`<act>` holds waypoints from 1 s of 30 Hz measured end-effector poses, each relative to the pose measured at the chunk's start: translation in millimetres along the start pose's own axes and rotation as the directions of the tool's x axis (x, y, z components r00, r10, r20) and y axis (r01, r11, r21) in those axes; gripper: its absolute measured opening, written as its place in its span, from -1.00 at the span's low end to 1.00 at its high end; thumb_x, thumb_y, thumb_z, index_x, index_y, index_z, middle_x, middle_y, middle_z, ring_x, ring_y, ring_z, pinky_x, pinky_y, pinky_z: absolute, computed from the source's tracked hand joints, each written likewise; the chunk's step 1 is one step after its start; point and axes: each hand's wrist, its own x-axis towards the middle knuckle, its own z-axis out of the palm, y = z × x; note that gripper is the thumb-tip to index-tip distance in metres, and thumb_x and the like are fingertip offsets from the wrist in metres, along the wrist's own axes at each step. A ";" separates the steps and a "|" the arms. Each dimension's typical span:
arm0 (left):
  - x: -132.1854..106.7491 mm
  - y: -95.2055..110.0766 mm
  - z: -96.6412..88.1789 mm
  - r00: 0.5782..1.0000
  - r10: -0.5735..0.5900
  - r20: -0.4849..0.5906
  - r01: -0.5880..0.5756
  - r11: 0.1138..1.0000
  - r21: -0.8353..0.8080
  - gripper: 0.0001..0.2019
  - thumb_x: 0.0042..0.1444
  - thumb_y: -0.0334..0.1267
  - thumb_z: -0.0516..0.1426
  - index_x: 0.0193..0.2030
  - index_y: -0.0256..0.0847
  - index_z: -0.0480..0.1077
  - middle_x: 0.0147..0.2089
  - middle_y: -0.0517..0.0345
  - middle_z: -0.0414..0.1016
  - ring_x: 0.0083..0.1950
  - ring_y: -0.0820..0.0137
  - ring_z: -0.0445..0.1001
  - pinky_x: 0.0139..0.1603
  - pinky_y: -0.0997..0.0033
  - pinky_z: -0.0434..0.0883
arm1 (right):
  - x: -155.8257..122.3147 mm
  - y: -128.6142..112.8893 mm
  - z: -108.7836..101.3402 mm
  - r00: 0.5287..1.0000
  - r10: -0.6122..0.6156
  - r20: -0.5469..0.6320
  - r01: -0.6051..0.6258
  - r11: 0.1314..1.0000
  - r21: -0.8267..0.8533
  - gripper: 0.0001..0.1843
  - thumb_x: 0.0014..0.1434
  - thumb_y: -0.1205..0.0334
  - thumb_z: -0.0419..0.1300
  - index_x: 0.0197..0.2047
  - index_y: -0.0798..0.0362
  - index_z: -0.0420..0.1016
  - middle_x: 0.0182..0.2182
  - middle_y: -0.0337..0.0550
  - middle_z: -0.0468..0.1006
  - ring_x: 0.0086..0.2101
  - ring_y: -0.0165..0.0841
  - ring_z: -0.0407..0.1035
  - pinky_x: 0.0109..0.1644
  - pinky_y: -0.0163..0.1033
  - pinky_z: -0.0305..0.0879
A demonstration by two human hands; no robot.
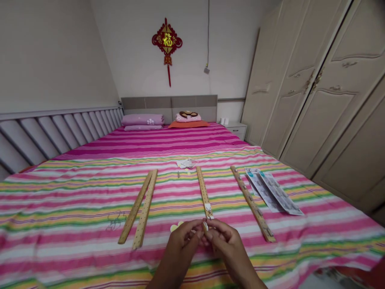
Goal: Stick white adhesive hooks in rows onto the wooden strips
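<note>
My left hand [182, 238] and my right hand [224, 237] meet low in the middle of the head view, fingers pinched together around a small silvery piece [205, 226]. They sit just below the near end of a perforated wooden strip [203, 192] lying on the striped bedspread [75, 208]. A small pale round bit [174, 228] lies beside my left hand. What the silvery piece is cannot be made out.
Two wooden strips [140, 206] lie side by side to the left, another [252, 202] to the right. Flat printed packets [272, 190] lie further right, crumpled paper [187, 163] beyond. Pillows [143, 120] sit at the headboard. A wardrobe [319, 80] lines the right wall.
</note>
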 end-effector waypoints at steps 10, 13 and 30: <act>2.3 10.3 4.0 0.994 0.029 -0.103 -0.034 0.998 -0.051 -0.82 -0.05 -0.22 0.21 -0.30 -0.24 0.46 -0.40 0.12 0.49 -0.40 0.39 0.49 -0.38 0.45 0.43 | -3.2 -7.6 5.2 0.994 0.104 0.046 -0.112 0.958 0.264 -0.64 -0.15 0.27 0.40 -0.20 0.11 0.56 -0.50 -0.15 0.59 -0.49 -0.44 0.39 -0.35 -0.33 0.28; 3.0 7.3 3.2 0.995 0.001 -0.102 -0.006 0.999 -0.052 -0.83 -0.05 -0.23 0.22 -0.31 -0.25 0.44 -0.43 0.13 0.48 -0.40 0.37 0.49 -0.38 0.42 0.44 | -2.9 -6.7 4.2 0.994 0.085 0.065 -0.098 0.965 0.243 -0.64 -0.14 0.26 0.40 -0.20 0.09 0.57 -0.48 -0.16 0.58 -0.49 -0.43 0.38 -0.35 -0.32 0.28; 6.4 2.8 3.4 0.993 -0.066 -0.095 0.053 0.989 -0.136 -0.83 -0.08 -0.25 0.23 -0.34 -0.29 0.44 -0.50 0.16 0.50 -0.44 0.39 0.49 -0.38 0.41 0.44 | 0.6 -0.6 -1.1 0.998 0.011 0.061 -0.020 0.989 0.145 -0.74 -0.14 0.27 0.39 -0.28 -0.02 0.60 -0.37 -0.25 0.51 -0.51 -0.48 0.37 -0.34 -0.31 0.35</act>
